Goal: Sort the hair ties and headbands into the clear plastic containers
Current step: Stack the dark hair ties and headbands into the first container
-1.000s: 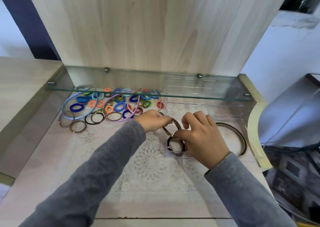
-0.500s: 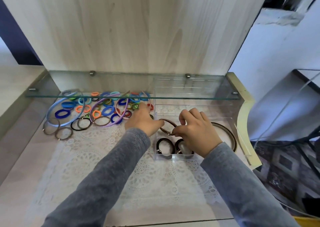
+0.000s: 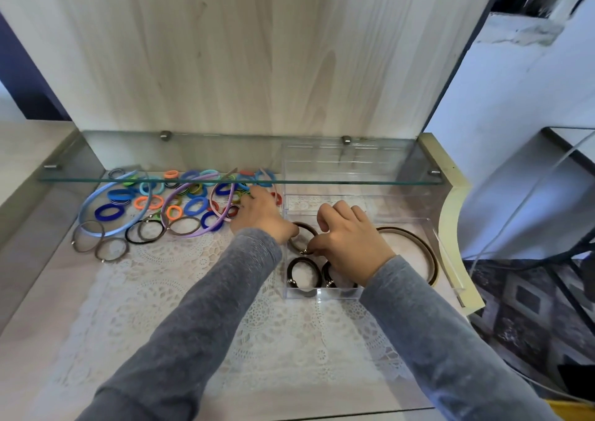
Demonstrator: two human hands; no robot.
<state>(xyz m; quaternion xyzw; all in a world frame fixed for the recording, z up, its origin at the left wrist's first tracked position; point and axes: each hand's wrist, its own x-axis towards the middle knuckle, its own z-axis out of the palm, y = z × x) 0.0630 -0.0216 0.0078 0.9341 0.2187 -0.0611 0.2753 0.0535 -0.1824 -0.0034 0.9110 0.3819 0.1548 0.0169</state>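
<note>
A small clear plastic container (image 3: 322, 293) stands on the lace mat and holds two dark hair ties (image 3: 304, 272). My right hand (image 3: 351, 240) is over it and pinches a brown hair tie (image 3: 302, 227) at its metal bead. My left hand (image 3: 260, 214) lies left of the container, fingers stretched into the pile of coloured hair ties (image 3: 180, 201). Blue (image 3: 96, 208), purple (image 3: 193, 232) and pink (image 3: 222, 209) headbands lie in that pile. A brown headband (image 3: 415, 250) sits in the larger clear container (image 3: 450, 259) on the right.
A glass shelf (image 3: 225, 180) juts out above the pile and the containers' far ends. Another clear box (image 3: 338, 163) stands at the back. Thin brown and black ties (image 3: 109, 246) lie at the pile's front left. A wooden panel rises behind; the tabletop's edge curves on the right.
My left hand let go of the brown hair tie and moved left into the coloured pile. My right hand still pinches the tie over the small container.
</note>
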